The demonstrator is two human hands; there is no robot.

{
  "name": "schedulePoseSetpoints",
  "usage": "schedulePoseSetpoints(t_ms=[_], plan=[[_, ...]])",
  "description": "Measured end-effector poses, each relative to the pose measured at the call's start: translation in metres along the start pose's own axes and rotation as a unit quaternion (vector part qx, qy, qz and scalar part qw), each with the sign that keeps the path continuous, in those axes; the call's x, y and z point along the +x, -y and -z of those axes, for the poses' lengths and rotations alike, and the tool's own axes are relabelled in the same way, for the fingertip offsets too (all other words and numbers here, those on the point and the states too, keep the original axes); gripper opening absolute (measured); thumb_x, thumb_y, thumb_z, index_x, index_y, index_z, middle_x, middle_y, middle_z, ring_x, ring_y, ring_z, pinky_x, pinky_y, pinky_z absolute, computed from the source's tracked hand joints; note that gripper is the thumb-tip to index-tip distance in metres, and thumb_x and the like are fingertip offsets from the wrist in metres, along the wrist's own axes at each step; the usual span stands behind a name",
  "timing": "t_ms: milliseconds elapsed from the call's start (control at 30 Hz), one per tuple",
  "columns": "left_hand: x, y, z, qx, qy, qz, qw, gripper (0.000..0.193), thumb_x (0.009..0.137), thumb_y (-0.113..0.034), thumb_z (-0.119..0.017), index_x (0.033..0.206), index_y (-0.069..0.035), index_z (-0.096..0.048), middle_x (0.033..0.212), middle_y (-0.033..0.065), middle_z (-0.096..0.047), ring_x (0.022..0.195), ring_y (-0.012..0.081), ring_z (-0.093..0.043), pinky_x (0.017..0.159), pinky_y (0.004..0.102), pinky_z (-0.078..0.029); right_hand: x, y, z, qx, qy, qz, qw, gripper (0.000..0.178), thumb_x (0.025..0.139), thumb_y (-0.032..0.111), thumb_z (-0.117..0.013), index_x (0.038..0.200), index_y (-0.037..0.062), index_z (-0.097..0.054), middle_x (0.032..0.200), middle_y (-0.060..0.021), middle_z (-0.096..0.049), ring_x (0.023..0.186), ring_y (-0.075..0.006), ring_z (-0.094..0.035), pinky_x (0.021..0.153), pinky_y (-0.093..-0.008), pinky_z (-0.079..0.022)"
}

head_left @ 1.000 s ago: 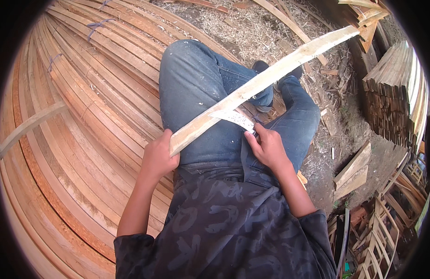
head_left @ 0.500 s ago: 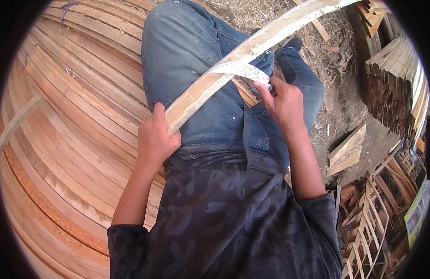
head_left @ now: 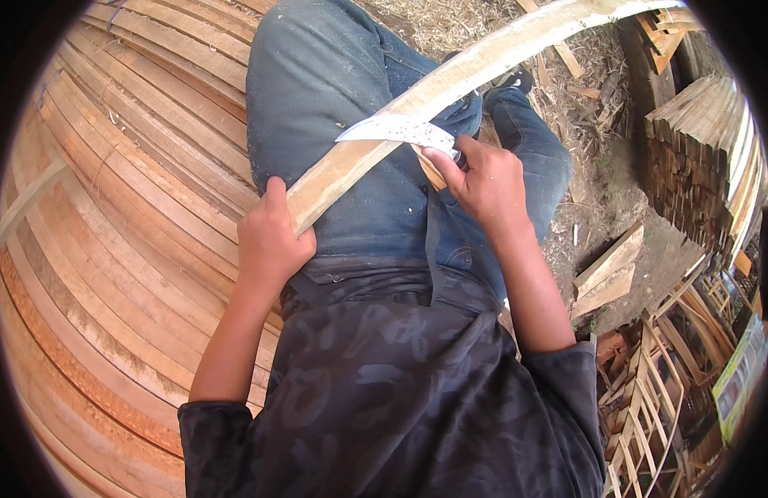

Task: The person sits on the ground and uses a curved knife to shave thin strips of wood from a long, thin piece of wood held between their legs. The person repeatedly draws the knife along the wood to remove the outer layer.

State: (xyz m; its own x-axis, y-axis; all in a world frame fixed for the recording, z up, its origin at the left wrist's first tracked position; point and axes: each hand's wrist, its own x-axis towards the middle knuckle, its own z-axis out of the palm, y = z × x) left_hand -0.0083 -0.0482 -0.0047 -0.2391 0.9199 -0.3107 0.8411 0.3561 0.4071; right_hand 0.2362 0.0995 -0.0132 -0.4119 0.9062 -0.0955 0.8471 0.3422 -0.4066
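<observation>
A long pale wooden strip (head_left: pixel 450 83) slants from beside my waist, over my thigh, up to the far right. Its near end is gripped in my left hand (head_left: pixel 272 236), thumb and fingers wrapped round it. My right hand (head_left: pixel 492 178) is closed on a knife with a curved, whitish, dark-specked blade (head_left: pixel 392 129). The blade lies across the strip over my thigh, its pointed tip toward the left. My fingers hide most of the knife's handle. A short bit of brown wood (head_left: pixel 428 170) shows beneath the blade, partly covered.
Long sawn boards (head_left: pixel 127 274) are laid side by side along my left. At the right stands a bundle of stacked slats (head_left: pixel 691 158). Offcuts (head_left: pixel 608 270) and shavings (head_left: pixel 450 25) lie on the ground. A wooden lattice (head_left: pixel 650 407) is at the lower right.
The knife blade has moved down and left along the strip, closer to my left hand, with my right hand following. My left hand keeps its grip on the end.
</observation>
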Motion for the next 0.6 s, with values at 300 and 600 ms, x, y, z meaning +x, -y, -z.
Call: schedulePoseSetpoints(t_ms=[300,600], plan=[[0.003,-0.008,0.003,-0.007,-0.008,0.011,1.000,0.030,0.067,-0.009,-0.059,0.090,-0.003,-0.041,0.072,0.0210,-0.058,0.070,0.0440,-0.059,0.060,0.0503,-0.046,-0.001,-0.012,-0.016,0.015,-0.035,-0.069,0.997,0.054,0.081,0.055,-0.064,0.063,0.0048,-0.059,0.054,-0.0138,-0.058,0.052,-0.0321,-0.061,0.049,-0.0392,-0.048],[0.003,-0.009,0.003,0.000,-0.006,0.015,1.000,0.030,0.067,-0.009,-0.059,0.091,-0.002,-0.041,0.075,0.0214,-0.058,0.071,0.0441,-0.059,0.061,0.0500,-0.047,0.022,-0.046,-0.001,-0.013,-0.099,-0.168,0.981,0.054,0.083,0.055,-0.063,0.067,0.0034,-0.061,0.055,-0.0145,-0.058,0.053,-0.0331,-0.061,0.051,-0.0402,-0.048]])
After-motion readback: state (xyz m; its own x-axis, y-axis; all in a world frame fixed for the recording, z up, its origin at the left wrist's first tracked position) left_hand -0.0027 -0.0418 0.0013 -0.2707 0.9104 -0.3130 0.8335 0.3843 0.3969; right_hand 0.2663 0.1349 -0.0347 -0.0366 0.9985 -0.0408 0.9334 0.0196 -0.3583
